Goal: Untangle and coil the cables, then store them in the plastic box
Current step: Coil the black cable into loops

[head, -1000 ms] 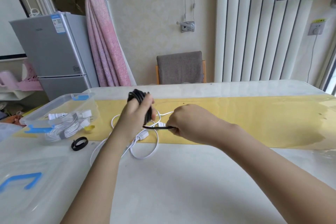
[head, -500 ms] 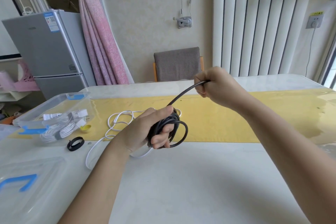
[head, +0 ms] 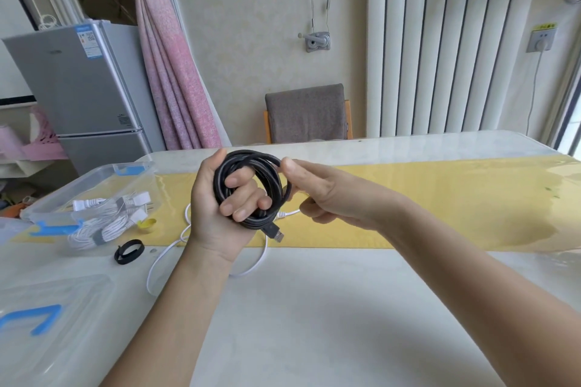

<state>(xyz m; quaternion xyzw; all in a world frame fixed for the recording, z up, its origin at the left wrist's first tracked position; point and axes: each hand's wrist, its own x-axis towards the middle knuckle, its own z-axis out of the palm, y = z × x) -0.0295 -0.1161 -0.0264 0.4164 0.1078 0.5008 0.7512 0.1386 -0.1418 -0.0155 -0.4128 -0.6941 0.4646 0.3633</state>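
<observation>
As left hand grips black coil, right hand pinches its rim.

Two hands, left hand and right hand, both holding one coiled black cable; one plug shows at five o'clock of the coil; one loose white cable lies on the one table at six o'clock; one plastic box at nine o'clock holds what look like two white bundles; one box lid at seven o'clock; one black strap loop and one yellow cap at eight o'clock; one chair at twelve; one fridge and one pink curtain at ten.
</observation>
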